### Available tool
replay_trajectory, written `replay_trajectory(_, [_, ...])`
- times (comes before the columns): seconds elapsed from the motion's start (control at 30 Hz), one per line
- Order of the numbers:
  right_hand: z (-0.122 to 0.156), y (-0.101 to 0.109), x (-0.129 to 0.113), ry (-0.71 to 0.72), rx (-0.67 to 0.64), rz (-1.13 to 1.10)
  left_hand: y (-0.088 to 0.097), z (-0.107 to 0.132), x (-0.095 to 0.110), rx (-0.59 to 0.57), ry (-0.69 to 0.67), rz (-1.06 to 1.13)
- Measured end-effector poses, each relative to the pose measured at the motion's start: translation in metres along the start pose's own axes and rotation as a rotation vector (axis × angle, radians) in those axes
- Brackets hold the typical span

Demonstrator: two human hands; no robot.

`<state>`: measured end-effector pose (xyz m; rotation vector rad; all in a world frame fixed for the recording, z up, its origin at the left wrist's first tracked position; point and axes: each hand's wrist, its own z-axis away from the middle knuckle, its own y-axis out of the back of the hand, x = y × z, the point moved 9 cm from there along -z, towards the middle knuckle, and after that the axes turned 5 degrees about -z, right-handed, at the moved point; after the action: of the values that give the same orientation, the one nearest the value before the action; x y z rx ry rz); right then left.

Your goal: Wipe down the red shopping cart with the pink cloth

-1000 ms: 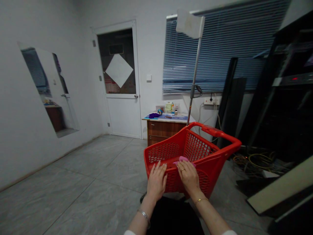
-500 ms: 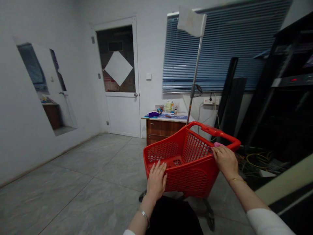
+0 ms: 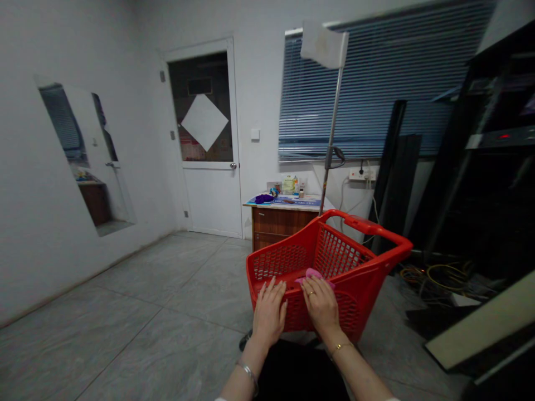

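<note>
A red plastic shopping cart (image 3: 355, 278) with perforated basket sides stands in front of me. My left hand (image 3: 270, 312) rests on the near rim toward the cart's left end, its fingers stretched out over the edge. Just right of it, my right hand (image 3: 321, 303) presses a pink cloth (image 3: 313, 273) against the same rim. The cloth is partly hidden under those fingers. A thin pole with a white flag (image 3: 321, 45) rises behind the cart handle (image 3: 363, 224).
Behind the cart is a brown wooden cabinet (image 3: 273, 223) with small items and a purple cloth (image 3: 264, 198) on top. Black panels (image 3: 388, 184) lean at the right, near cables (image 3: 447, 277) on the floor. A white door (image 3: 212, 195) and a wall mirror (image 3: 94, 186) are at the left.
My right hand has slid the pink cloth left along the near rim, from the handle end to beside my left hand. My left hand stays at nearly the same spot.
</note>
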<state>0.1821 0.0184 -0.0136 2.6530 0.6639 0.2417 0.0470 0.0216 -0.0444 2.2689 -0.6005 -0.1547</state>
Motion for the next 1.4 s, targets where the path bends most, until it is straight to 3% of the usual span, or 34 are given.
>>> replay_trajectory(0.13, [-0.002, 0.007, 0.027, 0.061, -0.051, 0.004, -0.001, 0.0, -0.001, 0.002, -0.003, -0.001])
replay_trajectory(0.4, [-0.025, 0.056, 0.153, 0.064, -0.099, 0.266, -0.003, -0.001, -0.003, 0.024, 0.038, 0.012])
replay_trajectory(0.53, [-0.033, 0.065, 0.177, -0.001, -0.052, 0.315, -0.003, -0.002, 0.0, 0.012, 0.043, 0.011])
replay_trajectory(0.63, [-0.026, 0.052, 0.15, -0.062, -0.03, 0.29, -0.005, -0.002, 0.0, 0.014, 0.052, 0.015])
replay_trajectory(0.87, [0.001, 0.002, 0.015, -0.031, -0.019, -0.002, -0.006, -0.001, -0.003, 0.022, 0.045, 0.029])
replay_trajectory(0.93, [0.003, -0.001, 0.001, -0.007, -0.014, -0.04, -0.006, -0.001, -0.004, 0.016, 0.04, 0.026])
replay_trajectory(1.0, [0.003, -0.001, 0.002, 0.026, -0.031, -0.049, -0.006, -0.001, -0.005, 0.01, 0.038, 0.021])
replay_trajectory(1.1, [0.001, 0.007, 0.031, 0.072, -0.065, -0.006, -0.005, -0.001, -0.005, 0.009, 0.037, 0.013])
replay_trajectory(1.3, [-0.02, 0.042, 0.137, 0.097, -0.139, 0.223, -0.002, -0.002, -0.001, 0.022, 0.031, 0.018])
replay_trajectory(1.4, [-0.034, 0.064, 0.182, 0.052, -0.094, 0.319, -0.003, -0.001, -0.002, 0.026, 0.033, 0.012])
